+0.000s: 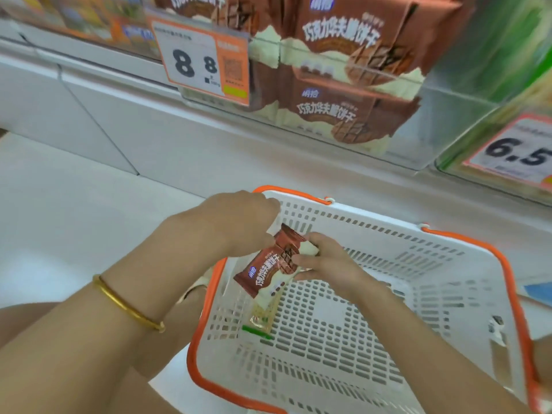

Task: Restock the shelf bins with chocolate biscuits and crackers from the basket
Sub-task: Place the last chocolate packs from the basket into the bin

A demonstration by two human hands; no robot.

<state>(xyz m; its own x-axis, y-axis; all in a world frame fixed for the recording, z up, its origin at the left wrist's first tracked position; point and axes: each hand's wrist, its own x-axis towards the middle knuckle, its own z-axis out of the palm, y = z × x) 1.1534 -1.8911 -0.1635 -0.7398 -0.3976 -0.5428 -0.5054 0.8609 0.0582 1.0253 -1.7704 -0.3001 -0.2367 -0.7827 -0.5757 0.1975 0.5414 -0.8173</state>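
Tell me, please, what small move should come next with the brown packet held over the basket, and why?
Probably lift the brown chocolate biscuit packet clear of the white plastic basket with the orange rim towards the clear shelf bin above. The left hand and right hand both grip it already, and that bin holds matching brown packets.

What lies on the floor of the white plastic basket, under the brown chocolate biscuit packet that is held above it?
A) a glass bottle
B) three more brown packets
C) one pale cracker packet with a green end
C: one pale cracker packet with a green end lies on the perforated floor of the white plastic basket, partly under the held brown chocolate biscuit packet.
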